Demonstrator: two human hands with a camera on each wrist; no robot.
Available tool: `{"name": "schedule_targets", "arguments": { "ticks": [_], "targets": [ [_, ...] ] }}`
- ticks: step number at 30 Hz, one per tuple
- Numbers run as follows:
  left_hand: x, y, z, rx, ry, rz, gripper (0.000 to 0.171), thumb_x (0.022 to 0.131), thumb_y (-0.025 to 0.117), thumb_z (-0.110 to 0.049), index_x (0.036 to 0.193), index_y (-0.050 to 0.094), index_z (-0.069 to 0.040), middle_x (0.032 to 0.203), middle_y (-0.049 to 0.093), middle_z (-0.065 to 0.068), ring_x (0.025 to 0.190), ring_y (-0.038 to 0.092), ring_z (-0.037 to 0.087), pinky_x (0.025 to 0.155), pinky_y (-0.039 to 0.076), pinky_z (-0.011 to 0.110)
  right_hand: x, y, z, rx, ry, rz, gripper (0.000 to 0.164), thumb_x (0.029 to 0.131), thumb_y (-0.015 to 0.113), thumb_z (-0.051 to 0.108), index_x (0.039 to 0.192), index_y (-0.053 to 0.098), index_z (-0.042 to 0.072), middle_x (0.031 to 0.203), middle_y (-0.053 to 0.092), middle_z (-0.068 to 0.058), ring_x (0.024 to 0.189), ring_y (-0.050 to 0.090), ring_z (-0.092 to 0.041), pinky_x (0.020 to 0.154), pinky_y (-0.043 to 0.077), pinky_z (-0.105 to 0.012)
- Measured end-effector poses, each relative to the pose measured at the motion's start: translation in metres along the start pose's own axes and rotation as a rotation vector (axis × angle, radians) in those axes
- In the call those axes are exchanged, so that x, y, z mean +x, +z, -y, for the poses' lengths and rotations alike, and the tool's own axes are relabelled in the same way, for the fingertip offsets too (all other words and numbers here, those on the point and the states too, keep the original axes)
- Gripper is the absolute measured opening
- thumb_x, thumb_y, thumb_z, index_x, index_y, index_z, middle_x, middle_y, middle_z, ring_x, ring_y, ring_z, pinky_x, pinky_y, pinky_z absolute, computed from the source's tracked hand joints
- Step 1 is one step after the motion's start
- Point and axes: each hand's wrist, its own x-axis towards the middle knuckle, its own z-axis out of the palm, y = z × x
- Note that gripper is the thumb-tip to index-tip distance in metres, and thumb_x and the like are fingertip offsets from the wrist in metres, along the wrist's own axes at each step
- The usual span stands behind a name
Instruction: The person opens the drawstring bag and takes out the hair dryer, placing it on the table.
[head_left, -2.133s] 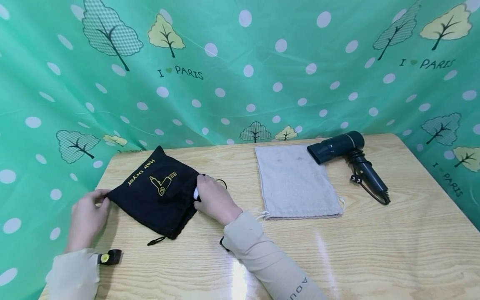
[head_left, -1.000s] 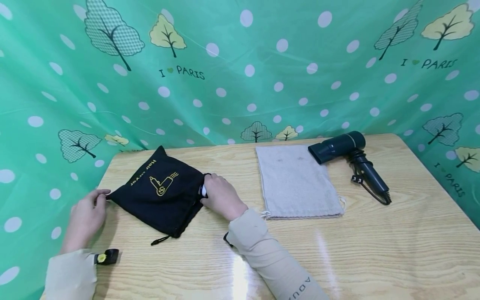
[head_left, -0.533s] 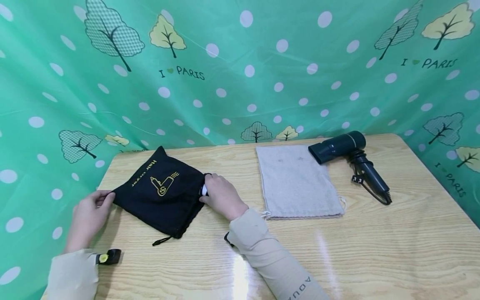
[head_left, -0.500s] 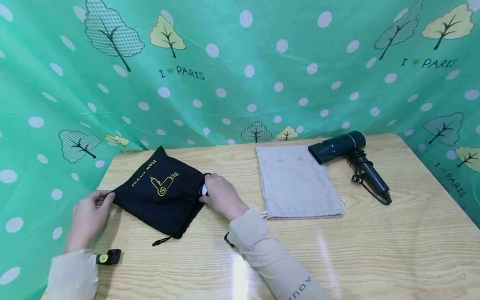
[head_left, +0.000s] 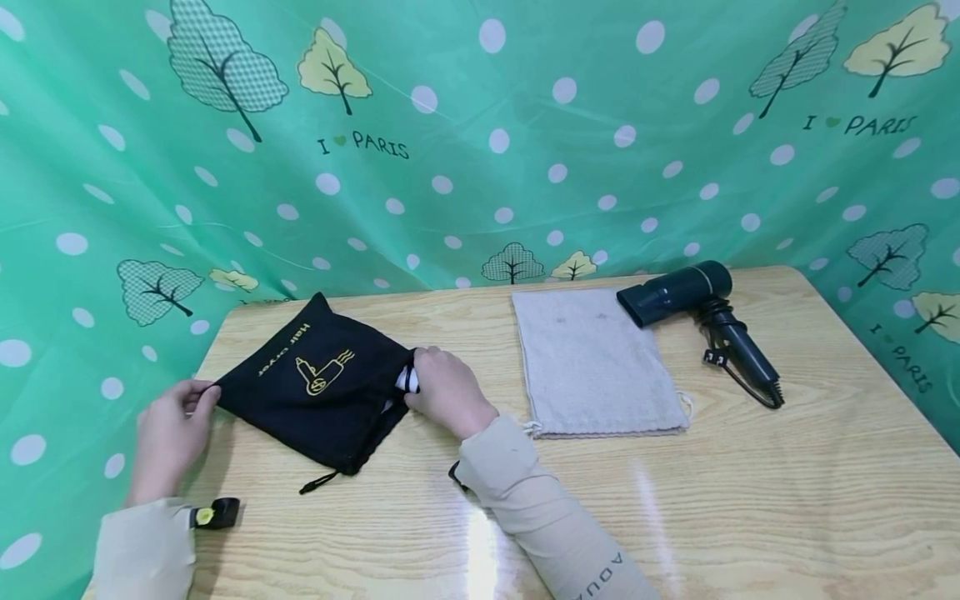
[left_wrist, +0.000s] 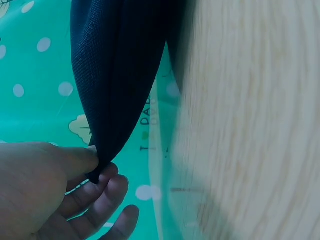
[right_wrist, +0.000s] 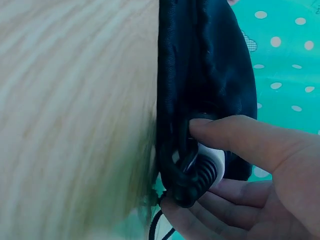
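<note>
A black drawstring bag (head_left: pixel 300 412) with yellow "Hair Dryer" lettering lies at the left of the table, its mouth to the right. My left hand (head_left: pixel 171 429) pinches the bag's closed left corner between thumb and fingertips, drawn to a point in the left wrist view. At the mouth, my right hand (head_left: pixel 450 392) grips the handle end of a white hair dryer (head_left: pixel 406 380). Thumb and fingers curl round its ribbed black cord sleeve (right_wrist: pixel 205 172) in the right wrist view, where the cord is folded back. Cloth hides the rest of this dryer.
A flat grey drawstring bag (head_left: pixel 592 367) lies right of centre. Beside it rests a dark green hair dryer (head_left: pixel 678 293), nozzle over the bag's corner, cord wrapped at the handle. A green printed curtain (head_left: pixel 450 150) borders the wooden table (head_left: pixel 750 500).
My right hand has shifted slightly right, and more of the white dryer shows at the mouth. My left hand has drawn the bag's corner a little left in the last half second.
</note>
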Motion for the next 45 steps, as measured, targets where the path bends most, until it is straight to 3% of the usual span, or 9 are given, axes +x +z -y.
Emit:
{"name": "schedule_targets", "arguments": {
  "ticks": [10, 12, 15, 17, 20, 23, 29, 34, 45],
  "targets": [
    [0.0, 0.0, 0.001, 0.011, -0.001, -0.006, 0.032, 0.103, 0.052, -0.023, 0.112, 0.065, 0.006, 0.099, 0.068, 0.027, 0.067, 0.038, -0.019, 0.056, 0.038, 0.015, 0.0, -0.004, -0.001, 0.004, 0.027, 0.013, 0.037, 0.079, 0.081, 0.023, 0.104, 0.063, 0.002, 0.096, 0.065, -0.006, 0.084, 0.06, -0.018, 0.072, 0.053, -0.034],
    [0.001, 0.001, 0.0, 0.013, 0.004, 0.009, 0.034, 0.104, 0.051, -0.024, 0.114, 0.064, 0.006, 0.102, 0.067, 0.027, 0.073, 0.047, -0.009, 0.058, 0.038, 0.018, 0.0, -0.003, -0.001, 0.003, 0.027, 0.011, 0.039, 0.08, 0.082, 0.024, 0.106, 0.063, 0.002, 0.098, 0.066, -0.007, 0.087, 0.062, -0.02, 0.073, 0.054, -0.035],
    [0.002, 0.003, -0.001, -0.005, 0.011, 0.044, 0.041, 0.106, 0.046, -0.028, 0.12, 0.061, 0.007, 0.11, 0.063, 0.03, 0.087, 0.06, 0.018, 0.066, 0.039, 0.024, 0.001, -0.002, -0.001, -0.004, 0.02, 0.009, 0.043, 0.08, 0.083, 0.028, 0.108, 0.063, 0.002, 0.1, 0.066, -0.008, 0.092, 0.064, -0.022, 0.077, 0.055, -0.037],
    [0.002, 0.004, -0.002, -0.023, 0.012, 0.075, 0.046, 0.107, 0.042, -0.031, 0.126, 0.057, 0.008, 0.116, 0.06, 0.032, 0.099, 0.059, 0.037, 0.071, 0.041, 0.03, 0.002, -0.001, -0.001, -0.015, 0.012, 0.007, 0.046, 0.081, 0.082, 0.031, 0.111, 0.063, 0.002, 0.102, 0.066, -0.009, 0.095, 0.065, -0.022, 0.079, 0.055, -0.037],
    [0.003, 0.005, -0.003, -0.043, 0.01, 0.112, 0.052, 0.107, 0.039, -0.034, 0.131, 0.053, 0.01, 0.123, 0.057, 0.036, 0.108, 0.057, 0.047, 0.078, 0.044, 0.042, 0.003, 0.001, -0.001, -0.033, -0.005, 0.005, 0.046, 0.083, 0.081, 0.032, 0.113, 0.063, 0.003, 0.105, 0.066, -0.009, 0.098, 0.065, -0.023, 0.081, 0.056, -0.037],
    [0.004, 0.006, -0.003, -0.026, 0.024, 0.122, 0.051, 0.106, 0.043, -0.033, 0.129, 0.056, 0.01, 0.12, 0.058, 0.036, 0.099, 0.058, 0.04, 0.075, 0.044, 0.043, 0.003, 0.002, -0.001, -0.033, -0.021, -0.006, 0.045, 0.084, 0.081, 0.031, 0.114, 0.063, 0.002, 0.105, 0.066, -0.01, 0.099, 0.065, -0.024, 0.081, 0.056, -0.037],
    [0.003, 0.01, -0.001, 0.013, 0.087, 0.074, 0.035, 0.102, 0.055, -0.025, 0.112, 0.066, 0.006, 0.103, 0.065, 0.027, 0.073, 0.048, 0.011, 0.062, 0.035, 0.024, 0.003, 0.004, 0.0, -0.038, -0.059, -0.024, 0.044, 0.084, 0.081, 0.031, 0.112, 0.063, 0.002, 0.105, 0.066, -0.011, 0.098, 0.065, -0.025, 0.082, 0.055, -0.037],
    [0.002, 0.012, -0.001, 0.011, 0.081, 0.054, 0.03, 0.102, 0.055, -0.022, 0.108, 0.066, 0.005, 0.096, 0.065, 0.023, 0.073, 0.048, 0.014, 0.061, 0.034, 0.023, 0.004, 0.008, 0.002, -0.054, -0.069, -0.03, 0.043, 0.085, 0.08, 0.033, 0.111, 0.063, 0.003, 0.104, 0.066, -0.01, 0.098, 0.065, -0.025, 0.083, 0.055, -0.036],
    [0.002, 0.012, -0.002, -0.007, 0.071, -0.041, 0.024, 0.1, 0.058, -0.018, 0.104, 0.066, 0.005, 0.095, 0.066, 0.026, 0.071, 0.045, 0.001, 0.061, 0.035, 0.023, 0.002, 0.011, 0.005, -0.088, -0.093, -0.055, 0.043, 0.085, 0.079, 0.037, 0.108, 0.065, 0.005, 0.099, 0.068, -0.007, 0.094, 0.067, -0.021, 0.08, 0.056, -0.035]
  ]
}}
